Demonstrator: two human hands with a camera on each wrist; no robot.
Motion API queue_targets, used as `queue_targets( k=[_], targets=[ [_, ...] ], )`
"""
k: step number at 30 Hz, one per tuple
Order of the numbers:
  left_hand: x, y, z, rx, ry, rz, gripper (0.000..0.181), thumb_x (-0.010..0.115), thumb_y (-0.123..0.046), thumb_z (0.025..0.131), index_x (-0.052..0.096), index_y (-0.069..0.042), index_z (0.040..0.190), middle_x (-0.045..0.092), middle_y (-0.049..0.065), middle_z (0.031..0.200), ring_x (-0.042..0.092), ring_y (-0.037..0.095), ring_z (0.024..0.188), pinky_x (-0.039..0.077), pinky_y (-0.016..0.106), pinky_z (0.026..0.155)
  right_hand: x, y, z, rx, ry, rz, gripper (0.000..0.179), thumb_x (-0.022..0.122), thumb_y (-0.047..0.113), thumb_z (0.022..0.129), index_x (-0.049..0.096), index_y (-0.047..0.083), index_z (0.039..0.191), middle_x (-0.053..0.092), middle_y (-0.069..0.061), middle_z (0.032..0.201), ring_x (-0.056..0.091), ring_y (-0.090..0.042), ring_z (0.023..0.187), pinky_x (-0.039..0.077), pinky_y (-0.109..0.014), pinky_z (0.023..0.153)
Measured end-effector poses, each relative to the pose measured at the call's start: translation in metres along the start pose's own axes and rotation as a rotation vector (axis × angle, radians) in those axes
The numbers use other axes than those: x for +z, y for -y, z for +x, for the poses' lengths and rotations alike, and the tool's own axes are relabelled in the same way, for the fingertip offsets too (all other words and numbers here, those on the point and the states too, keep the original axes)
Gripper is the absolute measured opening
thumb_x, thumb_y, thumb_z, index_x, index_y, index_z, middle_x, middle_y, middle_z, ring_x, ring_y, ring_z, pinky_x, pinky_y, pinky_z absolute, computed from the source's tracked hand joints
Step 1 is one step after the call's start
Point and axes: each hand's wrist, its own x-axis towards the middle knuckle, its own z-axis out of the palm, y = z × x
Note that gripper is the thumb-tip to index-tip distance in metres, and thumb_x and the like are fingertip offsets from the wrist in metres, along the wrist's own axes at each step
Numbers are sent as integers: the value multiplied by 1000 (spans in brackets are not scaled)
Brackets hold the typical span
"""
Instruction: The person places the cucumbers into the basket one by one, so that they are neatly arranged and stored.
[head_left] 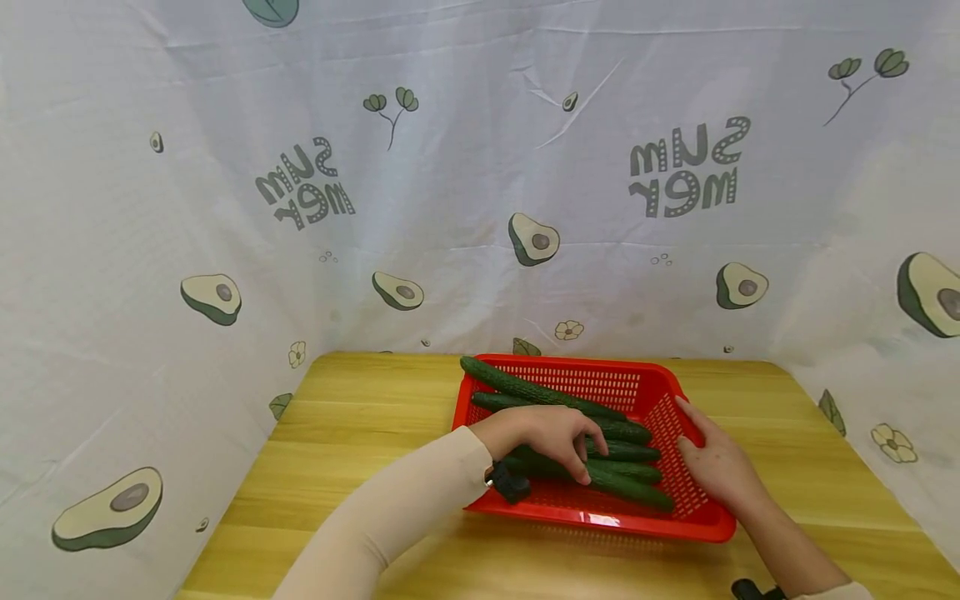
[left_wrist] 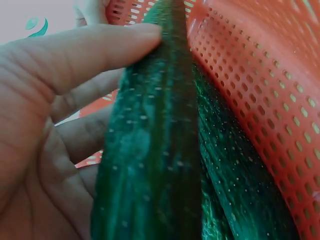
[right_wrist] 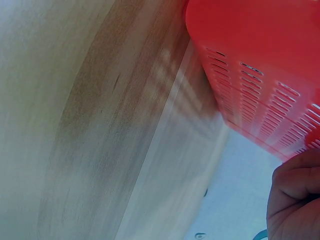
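Note:
A red perforated plastic basket [head_left: 570, 362] holds several long dark green cucumbers [head_left: 517, 386] lying lengthwise. Reaching in over its front side, my left hand [head_left: 551, 432] grips a cucumber [left_wrist: 150, 145]. In the left wrist view the thumb presses on its upper face and the fingers curl along its side. More cucumbers [left_wrist: 232, 165] lie beside it against the basket wall. At the basket's right end, my right hand [head_left: 716, 462] grips the rim, thumb toward the inside. The right wrist view shows part of that hand [right_wrist: 297, 197] against the basket's outer wall.
The basket stands on a wood-grain table [head_left: 375, 400], toward its far edge. Behind and along both sides hangs a white cloth [head_left: 465, 183] printed with avocados, flowers and lettering. Dark wrist straps [head_left: 510, 483] show on the arms.

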Motion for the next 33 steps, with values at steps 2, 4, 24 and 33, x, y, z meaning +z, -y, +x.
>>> queue_targets(
  k=[2, 4, 24, 33],
  targets=[
    [2, -1, 1, -24, 7, 29, 47, 84, -28, 86, 68, -22, 129, 70, -14, 92, 63, -4, 85, 49, 15, 77, 1, -1, 1, -1, 0, -2, 67, 37, 22, 107, 6, 20, 166, 34, -44, 147, 65, -20, 67, 58, -38, 58],
    [3, -3, 2, -52, 8, 45, 46, 85, -29, 84, 68, -24, 127, 70, -15, 89, 64, -4, 83, 49, 14, 78, 1, -1, 1, -3, 2, -3, 66, 37, 22, 107, 6, 20, 166, 33, -44, 148, 65, -20, 68, 57, -38, 58],
    [-4, 6, -6, -44, -190, -200, 48, 78, -12, 91, 64, -11, 137, 76, -8, 93, 66, -2, 84, 52, 15, 79, -1, 1, 0, -7, 9, -18, 65, 35, 23, 109, 5, 19, 166, 32, -44, 148, 63, -19, 67, 56, -37, 58],
    [-16, 14, -42, 8, -299, -208, 43, 73, -22, 96, 63, -18, 138, 74, -9, 104, 69, 1, 95, 54, 17, 83, -1, 0, 1, 0, 11, 12, 65, 34, 24, 109, 4, 19, 166, 35, -44, 145, 65, -20, 68, 57, -38, 58]
  ],
)
